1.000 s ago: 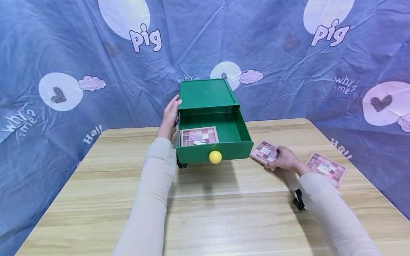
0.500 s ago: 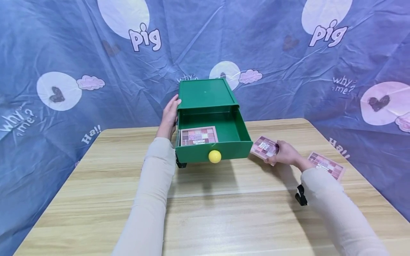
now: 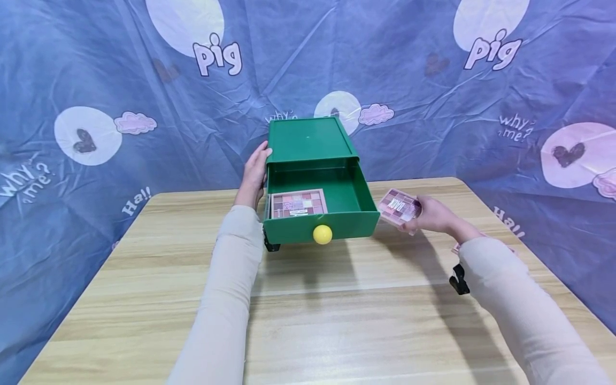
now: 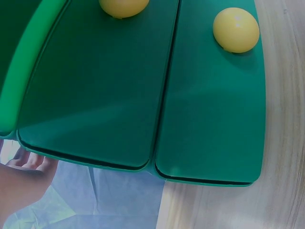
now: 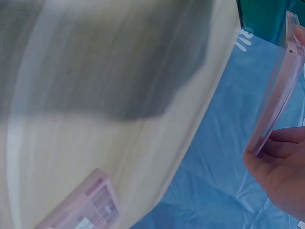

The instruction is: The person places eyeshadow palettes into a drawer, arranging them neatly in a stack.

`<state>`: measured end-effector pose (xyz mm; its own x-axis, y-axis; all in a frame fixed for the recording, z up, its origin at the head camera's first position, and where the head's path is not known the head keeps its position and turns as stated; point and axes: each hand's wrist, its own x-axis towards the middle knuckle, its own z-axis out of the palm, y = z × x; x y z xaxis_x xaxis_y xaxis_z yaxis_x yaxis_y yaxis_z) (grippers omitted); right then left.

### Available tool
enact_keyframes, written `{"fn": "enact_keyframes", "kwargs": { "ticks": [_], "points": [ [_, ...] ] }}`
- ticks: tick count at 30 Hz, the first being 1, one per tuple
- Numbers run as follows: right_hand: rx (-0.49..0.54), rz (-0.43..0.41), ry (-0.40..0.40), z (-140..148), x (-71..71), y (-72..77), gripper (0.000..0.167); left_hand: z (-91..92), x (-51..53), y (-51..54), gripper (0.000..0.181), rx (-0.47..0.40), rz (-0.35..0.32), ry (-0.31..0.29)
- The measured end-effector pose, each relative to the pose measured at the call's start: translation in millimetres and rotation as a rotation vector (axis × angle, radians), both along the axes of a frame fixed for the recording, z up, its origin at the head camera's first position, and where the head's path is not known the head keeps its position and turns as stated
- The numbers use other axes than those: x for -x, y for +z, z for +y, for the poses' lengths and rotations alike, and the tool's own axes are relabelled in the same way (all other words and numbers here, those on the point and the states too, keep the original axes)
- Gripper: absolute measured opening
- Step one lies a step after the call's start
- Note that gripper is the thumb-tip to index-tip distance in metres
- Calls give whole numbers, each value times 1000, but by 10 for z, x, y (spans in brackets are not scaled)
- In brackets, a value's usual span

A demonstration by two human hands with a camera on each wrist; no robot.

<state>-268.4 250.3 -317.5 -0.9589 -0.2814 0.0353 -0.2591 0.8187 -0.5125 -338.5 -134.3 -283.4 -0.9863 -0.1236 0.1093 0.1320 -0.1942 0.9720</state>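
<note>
A green drawer cabinet (image 3: 310,140) stands on the table with its top drawer (image 3: 289,230) pulled out. Inside that drawer, at the left, lies an eyeshadow palette (image 3: 298,203). My left hand (image 3: 254,174) rests against the cabinet's left side, fingers along its upper edge. To the right of the drawer, my right hand (image 3: 433,215) pinches a second palette (image 3: 398,207) by its edge, raised off the table. The right wrist view shows that palette side-on, thumb and fingers at its edge. A third palette (image 5: 90,205) lies on the table, mostly hidden by the right sleeve in the head view.
Yellow round knobs (image 4: 236,30) stick out from the drawer fronts. The wooden table (image 3: 308,331) extends in front of the cabinet. Behind it hangs a blue printed cloth (image 3: 289,64).
My right hand has lifted the second palette off the table, moving it up and slightly away from me. The right forearm now covers most of the third palette. The left hand stays at the cabinet.
</note>
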Motion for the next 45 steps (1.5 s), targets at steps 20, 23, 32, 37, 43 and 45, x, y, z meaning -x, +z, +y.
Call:
{"fn": "enact_keyframes", "kwargs": {
  "ticks": [20, 23, 32, 37, 43, 45],
  "points": [
    [-7, -34, 11, 8, 3, 413, 58, 9, 23, 32, 47, 26, 1, 21],
    [-30, -33, 11, -6, -7, 485, 59, 12, 23, 22, 47, 23, -4, 23],
    [-153, 31, -22, -41, -25, 666, 60, 10, 21, -1, 49, -14, -1, -2],
    [-143, 24, -29, -63, -42, 740, 67, 8, 18, 3, 48, -17, -2, 1],
    [-154, 20, -31, -68, -43, 790, 83, -4, 10, -6, 48, -8, -4, -8],
    [-160, 29, -36, -71, -45, 807, 86, -11, 9, -7, 48, -5, 1, -10]
  ]
}}
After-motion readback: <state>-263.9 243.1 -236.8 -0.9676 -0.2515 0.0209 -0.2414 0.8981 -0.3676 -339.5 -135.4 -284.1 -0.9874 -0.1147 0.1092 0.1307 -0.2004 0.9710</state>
